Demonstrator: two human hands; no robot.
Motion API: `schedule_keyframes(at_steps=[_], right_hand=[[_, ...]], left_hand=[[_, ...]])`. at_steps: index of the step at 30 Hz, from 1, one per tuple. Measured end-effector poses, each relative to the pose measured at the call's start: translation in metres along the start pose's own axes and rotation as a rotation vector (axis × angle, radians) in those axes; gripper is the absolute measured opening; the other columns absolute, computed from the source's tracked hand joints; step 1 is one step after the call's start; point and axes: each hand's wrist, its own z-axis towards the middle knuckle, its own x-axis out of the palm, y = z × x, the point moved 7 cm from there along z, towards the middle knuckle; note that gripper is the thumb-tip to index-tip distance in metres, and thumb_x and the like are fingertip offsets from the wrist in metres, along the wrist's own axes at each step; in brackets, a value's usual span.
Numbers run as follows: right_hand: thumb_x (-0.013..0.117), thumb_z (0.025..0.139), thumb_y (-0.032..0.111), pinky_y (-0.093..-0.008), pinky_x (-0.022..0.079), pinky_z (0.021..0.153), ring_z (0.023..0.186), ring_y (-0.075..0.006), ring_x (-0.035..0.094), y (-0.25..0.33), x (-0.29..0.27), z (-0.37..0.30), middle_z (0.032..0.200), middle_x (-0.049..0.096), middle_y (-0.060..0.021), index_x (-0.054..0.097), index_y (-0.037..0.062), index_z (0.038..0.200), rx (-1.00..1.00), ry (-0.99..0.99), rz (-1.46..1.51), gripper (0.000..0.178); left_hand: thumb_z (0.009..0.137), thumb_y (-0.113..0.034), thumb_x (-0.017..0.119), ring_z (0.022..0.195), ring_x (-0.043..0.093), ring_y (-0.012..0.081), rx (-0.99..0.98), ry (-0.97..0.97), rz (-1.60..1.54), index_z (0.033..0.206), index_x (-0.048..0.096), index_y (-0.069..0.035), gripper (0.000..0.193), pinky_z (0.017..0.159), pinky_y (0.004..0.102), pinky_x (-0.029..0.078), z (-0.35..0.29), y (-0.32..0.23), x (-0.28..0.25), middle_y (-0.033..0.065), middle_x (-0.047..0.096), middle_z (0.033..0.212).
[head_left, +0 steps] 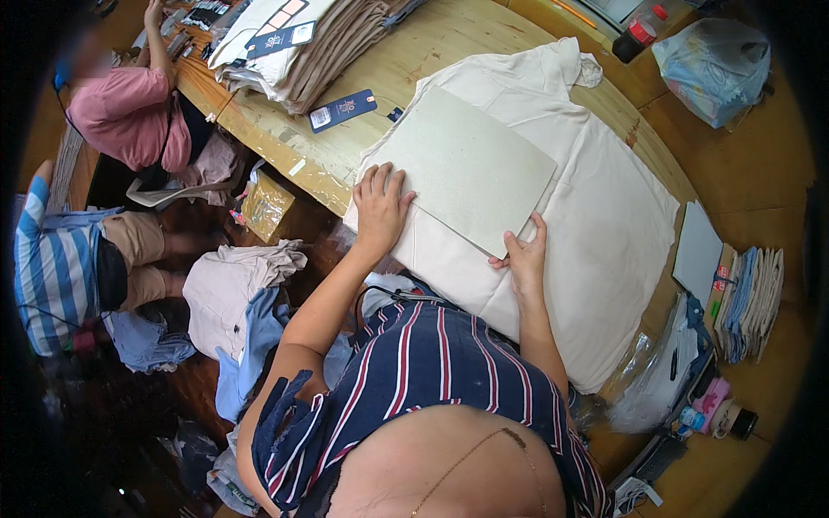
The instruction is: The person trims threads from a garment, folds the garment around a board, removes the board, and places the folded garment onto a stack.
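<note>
A cream shirt (604, 224) lies spread across the wooden table in front of me, its collar toward the far side. On top of it rests a stiff grey-white rectangular board (484, 164), tilted relative to the shirt. My left hand (380, 209) lies with fingers stretched out on the fabric, its thumb close to the board's left edge. At the board's near right corner, my right hand (523, 252) grips the edge between thumb and fingers. A dark blue hang tag (343, 110) lies on the table just beyond the shirt's left side.
Folded shirts (302, 52) are stacked at the far left. A cola bottle (639, 34) and a plastic bag (717, 65) stand at the far right. Folded garments (749, 298) and a tape dispenser (717, 407) are on the right. Two people are at left, near piled clothes (233, 293).
</note>
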Motion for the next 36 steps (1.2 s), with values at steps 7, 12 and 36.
schedule_keyframes(at_steps=[7,12,36], right_hand=[[0.047,0.079,-0.003,-0.0294,0.049,0.039,0.042,-0.0126,0.044,-0.012,-0.01,0.01,0.077,0.053,-0.0121,0.006,0.0196,0.133,0.01,0.04,-0.123,0.072],[0.049,0.082,0.02,-0.0166,0.026,0.031,0.038,-0.0074,0.033,0.039,-0.106,0.069,0.057,0.049,-0.0025,0.041,0.0175,0.12,-0.156,-0.078,-0.322,0.039],[0.053,0.079,0.011,-0.0265,0.041,0.058,0.064,-0.0134,0.045,0.099,-0.43,0.221,0.081,0.053,-0.0066,0.05,0.003,0.105,-0.156,-0.848,-0.743,0.028]], left_hand=[[0.057,-0.016,0.067,0.101,0.045,0.032,0.021,-0.036,-0.079,0.097,0.05,-0.001,0.046,0.077,0.0427,0.036,-0.003,0.004,0.012,0.0172,0.049,0.108],[0.072,-0.031,0.058,0.114,0.035,0.0325,-0.028,-0.051,0.035,0.106,0.048,-0.002,0.045,0.09,0.0482,0.03,-0.011,0.008,0.021,0.017,0.041,0.119],[0.059,-0.018,0.069,0.084,0.059,0.0276,-0.132,0.425,0.055,0.082,0.063,-0.003,0.027,0.07,0.0392,0.047,0.325,-0.045,0.226,0.0145,0.062,0.085]])
